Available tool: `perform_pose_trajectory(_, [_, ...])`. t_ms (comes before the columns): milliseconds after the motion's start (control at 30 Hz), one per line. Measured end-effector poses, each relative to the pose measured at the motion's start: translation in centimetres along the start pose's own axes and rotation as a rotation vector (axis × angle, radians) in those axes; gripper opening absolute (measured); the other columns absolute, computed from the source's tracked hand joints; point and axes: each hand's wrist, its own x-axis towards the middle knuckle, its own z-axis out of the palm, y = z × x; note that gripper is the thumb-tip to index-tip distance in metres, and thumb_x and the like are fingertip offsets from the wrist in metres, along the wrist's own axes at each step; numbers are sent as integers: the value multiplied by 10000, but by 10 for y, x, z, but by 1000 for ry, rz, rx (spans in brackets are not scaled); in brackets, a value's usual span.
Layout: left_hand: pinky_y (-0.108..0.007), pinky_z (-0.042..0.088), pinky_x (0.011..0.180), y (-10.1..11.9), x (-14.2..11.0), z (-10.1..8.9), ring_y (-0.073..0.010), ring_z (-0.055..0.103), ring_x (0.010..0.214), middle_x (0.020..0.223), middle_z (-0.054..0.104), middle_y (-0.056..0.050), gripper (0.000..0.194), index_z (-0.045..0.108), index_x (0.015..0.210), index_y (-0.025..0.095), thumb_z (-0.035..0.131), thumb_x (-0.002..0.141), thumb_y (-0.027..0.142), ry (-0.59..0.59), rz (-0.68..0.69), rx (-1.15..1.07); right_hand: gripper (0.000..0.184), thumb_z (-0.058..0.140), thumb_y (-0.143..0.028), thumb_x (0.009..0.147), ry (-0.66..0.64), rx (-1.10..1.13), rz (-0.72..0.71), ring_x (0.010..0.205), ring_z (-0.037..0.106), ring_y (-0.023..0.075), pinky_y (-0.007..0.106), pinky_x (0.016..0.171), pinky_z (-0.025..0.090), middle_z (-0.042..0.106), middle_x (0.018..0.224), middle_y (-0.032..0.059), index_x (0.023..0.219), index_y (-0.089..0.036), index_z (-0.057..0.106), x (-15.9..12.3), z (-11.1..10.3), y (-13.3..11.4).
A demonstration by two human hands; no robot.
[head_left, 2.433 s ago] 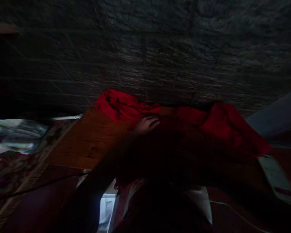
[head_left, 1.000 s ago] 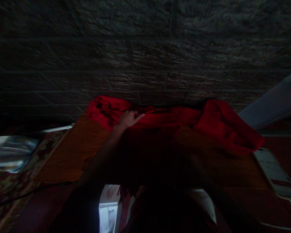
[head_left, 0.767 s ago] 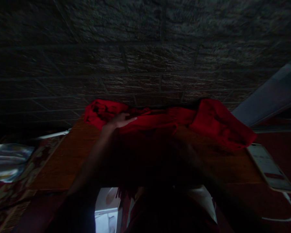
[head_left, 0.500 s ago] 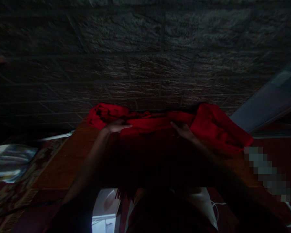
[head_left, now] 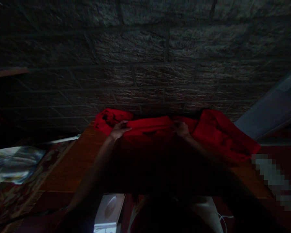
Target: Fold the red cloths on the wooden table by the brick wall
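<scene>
Middle red cloth: as both hands meet it near its two ends, its upper edge runs nearly straight between them, on the table close to the wall.
Left hand: pinches the cloth at its left end, thumb apart from the bent fingers; the grip probably steadies that end.
Right hand: seems to pinch the opposite end, thumb and fingers drawn together; paired with the left hand, it likely evens out the edge.
Left red bundle: crumpled, just beside the left hand; whether it joins the middle cloth cannot be told.
Right red bundle: lies slantwise beyond the right hand, perhaps set aside to leave the middle free; its link to the middle cloth is unclear too.
Wooden table: bears all the red fabric, probably to give the hands a flat support.
Block wall: rises behind the table; the join is lost in darkness.
Shadow: swallows the near part of the cloth, so its folds and lower edge are hard to make out.
White box: below the near table edge, cut off by the frame.
Blurred patch: blocky squares hide whatever is at the table's right end.
</scene>
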Motion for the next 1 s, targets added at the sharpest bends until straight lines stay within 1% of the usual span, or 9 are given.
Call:
perform_pose_trajectory(133, [-415,548,935,-15,-9,-5,-237,666,1035,1127,661,-105,732,513,1267,173,810,641,410,7,62,-21,387,646,-248,854,32,-200,-98,801,708,191,328,743,595,704,1061,82,1232,-178,599,-8,-8,-1])
perform_pose_trajectory(233, [-450,507,991,-25,-19,-8,-271,624,1134,1257,614,-124,892,439,1361,198,840,596,419,-41,179,89,440,624,-230,853,164,-528,-335,1094,613,272,383,907,533,635,1199,126,1287,-181,572,-22,-10,-7])
perform_pose_trajectory(300, [-465,456,1050,-27,-25,-6,-301,579,1216,1319,593,-139,881,439,1370,196,829,615,428,-28,207,230,481,587,-203,858,200,-697,-480,1181,528,302,398,940,500,570,1283,144,1337,-185,542,-30,-4,-14])
perform_pose_trajectory(400, [-460,425,1075,-25,-31,3,-314,594,1205,1269,640,-144,663,507,1310,168,726,740,426,54,155,430,483,547,-162,865,127,-855,-626,1156,494,310,412,968,454,556,1263,162,1348,-166,543,-35,15,-23])
perform_pose_trajectory(533, [-418,496,974,-22,-36,14,-301,674,1058,1135,706,-141,462,562,1241,149,588,839,375,156,102,515,438,533,-169,883,25,-907,-806,1169,458,326,456,969,414,545,1290,169,1320,-183,574,-27,45,-32])
perform_pose_trajectory(633, [-390,512,953,-27,-37,16,-276,682,1038,1127,713,-119,481,556,1243,168,610,813,378,195,139,445,375,509,-192,915,-77,-911,-987,1155,461,312,438,955,401,564,1272,155,1276,-173,608,-16,67,-38])
perform_pose_trajectory(800, [-373,506,990,-40,-34,16,-227,646,1129,1253,666,-94,604,481,1316,186,665,766,357,142,219,208,308,522,-296,956,-200,-919,-1174,1081,487,283,395,923,381,610,1151,134,1192,-143,648,-5,96,-46])
perform_pose_trajectory(867, [-381,487,1017,-41,-33,17,-226,638,1145,1257,665,-89,548,495,1312,191,624,795,320,155,207,258,302,515,-316,966,-214,-916,-1221,1072,483,276,387,909,375,615,1133,124,1179,-150,648,-2,104,-47])
perform_pose_trajectory(1000, [-375,462,1040,-36,-34,18,-240,630,1159,1263,663,-117,453,552,1279,157,542,851,306,216,186,389,317,414,-212,992,-182,-941,-1275,1018,484,258,382,872,363,619,1093,120,1220,-144,623,1,112,-48])
